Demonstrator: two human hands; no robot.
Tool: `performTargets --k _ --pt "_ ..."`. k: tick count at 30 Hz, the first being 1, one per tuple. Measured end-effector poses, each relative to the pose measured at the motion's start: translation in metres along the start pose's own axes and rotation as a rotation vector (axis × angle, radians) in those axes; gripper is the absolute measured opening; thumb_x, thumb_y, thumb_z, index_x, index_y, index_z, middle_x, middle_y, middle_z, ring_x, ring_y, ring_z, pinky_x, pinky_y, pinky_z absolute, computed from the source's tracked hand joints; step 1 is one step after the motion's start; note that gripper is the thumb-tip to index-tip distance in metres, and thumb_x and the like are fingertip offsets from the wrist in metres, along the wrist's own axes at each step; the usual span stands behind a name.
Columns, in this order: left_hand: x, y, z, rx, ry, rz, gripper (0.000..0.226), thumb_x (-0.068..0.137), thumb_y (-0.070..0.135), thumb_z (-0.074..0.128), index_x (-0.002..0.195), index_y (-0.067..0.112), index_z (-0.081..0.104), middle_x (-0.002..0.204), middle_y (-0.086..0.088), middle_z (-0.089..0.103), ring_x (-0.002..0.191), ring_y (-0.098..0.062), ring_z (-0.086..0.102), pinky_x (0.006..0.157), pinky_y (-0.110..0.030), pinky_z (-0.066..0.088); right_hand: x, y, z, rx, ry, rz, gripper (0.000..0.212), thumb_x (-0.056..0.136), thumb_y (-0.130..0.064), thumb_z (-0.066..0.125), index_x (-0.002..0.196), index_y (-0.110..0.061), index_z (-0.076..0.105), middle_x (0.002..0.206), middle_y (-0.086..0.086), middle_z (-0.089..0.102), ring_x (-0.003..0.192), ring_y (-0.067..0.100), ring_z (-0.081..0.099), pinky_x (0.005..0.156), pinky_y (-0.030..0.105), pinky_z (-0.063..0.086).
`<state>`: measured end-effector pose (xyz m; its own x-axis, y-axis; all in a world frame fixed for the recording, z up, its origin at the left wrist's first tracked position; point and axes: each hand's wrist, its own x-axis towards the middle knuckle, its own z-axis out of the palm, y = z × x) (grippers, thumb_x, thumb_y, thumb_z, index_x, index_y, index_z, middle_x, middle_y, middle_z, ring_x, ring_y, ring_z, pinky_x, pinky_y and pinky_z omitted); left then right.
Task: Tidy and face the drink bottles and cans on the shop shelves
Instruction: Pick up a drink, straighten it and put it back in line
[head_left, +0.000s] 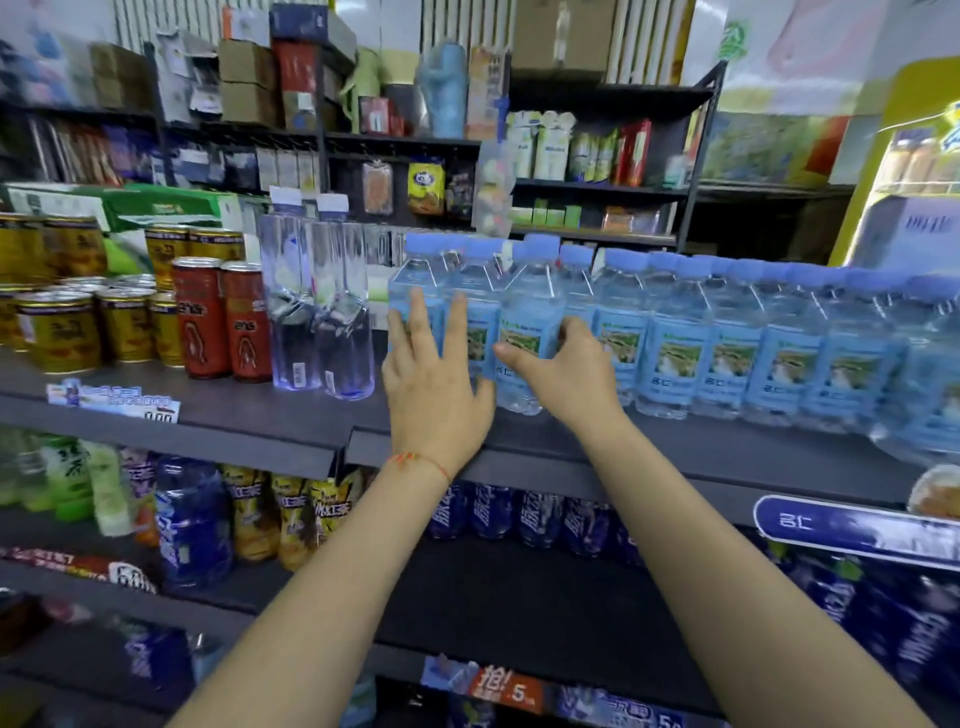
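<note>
A small blue-capped, blue-labelled plastic water bottle (530, 332) stands at the dark shelf's (727, 447) front edge, gripped by the right hand (563, 371). The left hand (434, 374) rests spread-fingered on neighbouring blue-labelled bottles (447, 306); red cans (223, 317) stand further left.

Single head view — wide-angle, worn at head height, facing forward and slightly down at the upper shelf (260, 415) from close range; edges blur and bend — no second view.

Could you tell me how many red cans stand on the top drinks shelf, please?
2: one red can beside the gold cans, the other next to the clear bottles; more may hide behind.
</note>
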<state>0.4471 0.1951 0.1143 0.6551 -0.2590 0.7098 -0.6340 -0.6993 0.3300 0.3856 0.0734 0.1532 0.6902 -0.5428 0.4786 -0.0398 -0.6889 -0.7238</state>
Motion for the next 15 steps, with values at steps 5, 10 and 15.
performTargets --k 5,10,15 --pt "0.001 0.0 0.001 -0.066 -0.008 -0.013 0.086 0.092 0.032 0.054 0.157 0.027 -0.002 0.164 -0.007 -0.016 0.15 -0.036 -0.009 0.114 -0.054 0.032 0.007 0.009 0.009 -0.037 -0.082 0.032 0.071 0.082 -0.063 0.065 0.12 -0.005 0.049 0.143 0.015 0.036 0.11 0.025 0.048 0.079 0.037 0.044" --pt "0.0 0.0 0.002 -0.083 -0.006 -0.044 0.085 0.094 0.034 0.054 0.156 0.033 -0.004 0.164 0.0 -0.014 0.151 -0.03 -0.008 0.108 -0.053 0.041 -0.006 0.008 0.008 -0.055 -0.07 -0.034 0.078 0.092 -0.041 0.066 0.147 -0.002 0.027 0.145 0.016 0.031 0.122 0.032 0.048 0.084 0.03 0.041" --pt "-0.006 0.005 -0.005 -0.049 -0.03 -0.059 0.08 0.095 0.029 0.053 0.156 0.036 0.002 0.165 0.003 -0.01 0.152 -0.025 -0.004 0.093 -0.043 0.05 -0.019 0.009 -0.008 -0.17 -0.112 -0.09 0.074 0.095 -0.026 0.064 0.15 -0.001 0.021 0.14 0.018 0.047 0.114 0.032 0.058 0.085 0.04 0.052"
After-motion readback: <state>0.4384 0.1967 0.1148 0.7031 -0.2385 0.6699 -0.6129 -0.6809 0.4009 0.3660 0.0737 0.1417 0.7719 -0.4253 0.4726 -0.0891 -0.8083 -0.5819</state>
